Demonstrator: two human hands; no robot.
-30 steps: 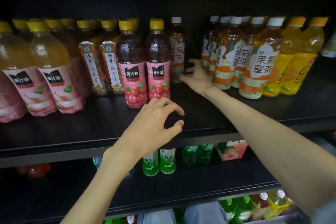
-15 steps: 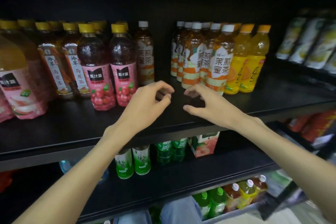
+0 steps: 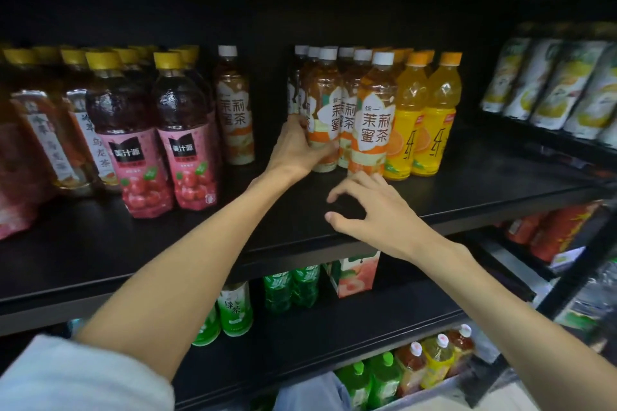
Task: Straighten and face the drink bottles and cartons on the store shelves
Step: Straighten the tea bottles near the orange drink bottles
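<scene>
Now | left hand (image 3: pixel 295 150) grips tea bottle (image 3: pixel 325 117) | right hand (image 3: pixel 377 213) loosely curled, holding nothing

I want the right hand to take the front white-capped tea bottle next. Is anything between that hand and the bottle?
Nothing visible. The right hand hangs open just in front of the tea bottle, with only bare shelf between. The left hand grips the neighbouring bottle, off to the side.

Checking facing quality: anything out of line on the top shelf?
Yes. One white-capped tea bottle stands alone, set back, a gap apart from its group, which the left hand grips. The front tea bottle juts ahead of its neighbours.
</scene>
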